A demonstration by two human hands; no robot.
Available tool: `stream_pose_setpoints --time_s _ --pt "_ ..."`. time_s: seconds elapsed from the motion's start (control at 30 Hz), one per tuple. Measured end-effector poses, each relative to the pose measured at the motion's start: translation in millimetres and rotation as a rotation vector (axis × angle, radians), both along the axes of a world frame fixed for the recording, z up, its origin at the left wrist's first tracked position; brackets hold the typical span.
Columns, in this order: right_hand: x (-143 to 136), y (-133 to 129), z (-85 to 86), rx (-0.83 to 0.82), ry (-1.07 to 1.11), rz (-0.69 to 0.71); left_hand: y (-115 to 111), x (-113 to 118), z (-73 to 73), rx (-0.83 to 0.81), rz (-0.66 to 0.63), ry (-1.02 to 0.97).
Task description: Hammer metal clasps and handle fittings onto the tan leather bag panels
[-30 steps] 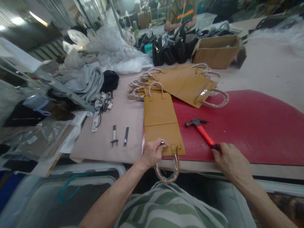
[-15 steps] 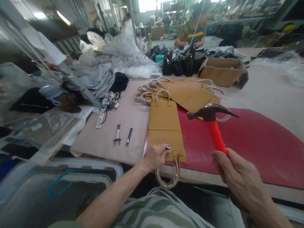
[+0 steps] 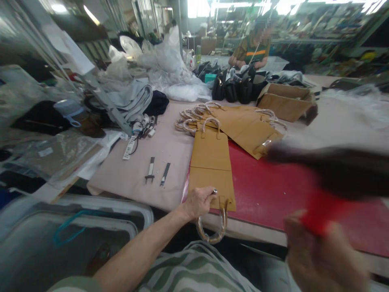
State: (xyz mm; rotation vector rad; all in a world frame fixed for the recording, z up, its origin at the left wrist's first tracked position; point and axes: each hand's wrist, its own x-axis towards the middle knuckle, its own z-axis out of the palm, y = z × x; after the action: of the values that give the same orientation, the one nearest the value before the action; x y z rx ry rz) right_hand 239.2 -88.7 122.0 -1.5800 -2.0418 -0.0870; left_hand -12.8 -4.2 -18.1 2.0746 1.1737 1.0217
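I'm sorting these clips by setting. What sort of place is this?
Probably a bag-making workshop: tan panels with plastic-wrapped handles lie on the worktable, black bags stand behind them, and another person is beyond the bags.

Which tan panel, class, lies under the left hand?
The front panel, beneath the left hand, with its near handle overhanging the edge of the table; the other tan panels lie heaped beyond it.
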Motion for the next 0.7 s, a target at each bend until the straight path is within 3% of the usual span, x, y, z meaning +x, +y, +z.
stream_pose_setpoints --time_s 0.13,0.27,0.37,0.47,0.57,0.7 --pt "-12.3 3.5 -4.6 -0.012 -0.152 0.186 -0.4 -0.1 -0.5 -0.018 0.006 -0.001" --pt "-16.1 6.8 7.4 0.073 -0.031 0.072 -1.3 0.4 -1.6 0.003 0.016 0.006" --pt "-17.0 3.2 3.9 0.064 -0.029 0.109 -2.1 0.2 -1.2 -0.015 -0.002 -0.008" --pt "-10.7 -0.4 -9.7 -0.071 -0.149 0.185 -2.8 -0.3 0.8 -0.031 -0.019 -0.036" --pt "4.0 5.3 -26.8 -0.259 -0.049 0.081 -2.9 -0.4 2.8 -0.021 -0.014 -0.041" --pt "32.1 33.0 -55.9 -0.530 0.182 -0.084 -1.8 -0.5 4.2 -0.031 -0.027 -0.037"
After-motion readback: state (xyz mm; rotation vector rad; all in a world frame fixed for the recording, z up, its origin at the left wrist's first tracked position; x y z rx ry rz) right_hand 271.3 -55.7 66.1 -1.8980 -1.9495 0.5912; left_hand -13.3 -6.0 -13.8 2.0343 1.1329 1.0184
